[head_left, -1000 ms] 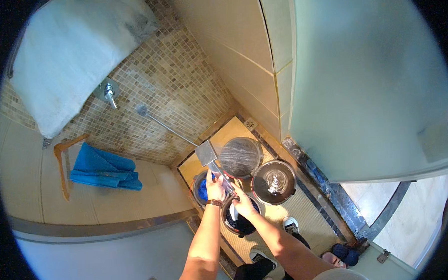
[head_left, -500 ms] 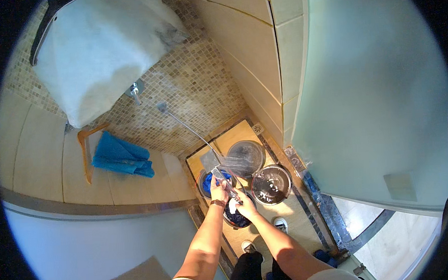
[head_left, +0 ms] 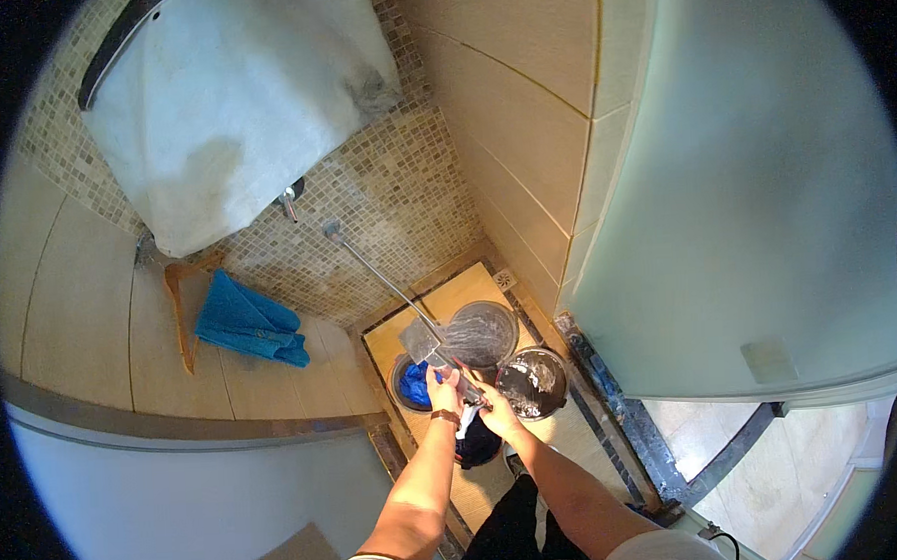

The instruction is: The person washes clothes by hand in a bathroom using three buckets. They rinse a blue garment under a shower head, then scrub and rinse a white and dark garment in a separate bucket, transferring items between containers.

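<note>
Both my hands are closed on a hand shower with a square grey head. My left hand wraps the handle just below the head. Lower down, my right hand grips the handle's end, where the hose joins. Water sprays rightward from the head over a round grey bucket. Under the head and left of my left hand is a bucket with blue cloth in it. Dark cloth fills another bucket below my hands, and something white hangs beside my right hand.
A bucket of dark water stands right of my hands. The metal hose runs to the mosaic wall, below a tap. A blue towel and wooden hanger hang at left. Frosted glass curves along the right; a raised sill edges the floor.
The view has shifted slightly. My hands keep hold of the hand shower and the spray still runs rightward. One foot has moved, and less of the shoes shows now.
</note>
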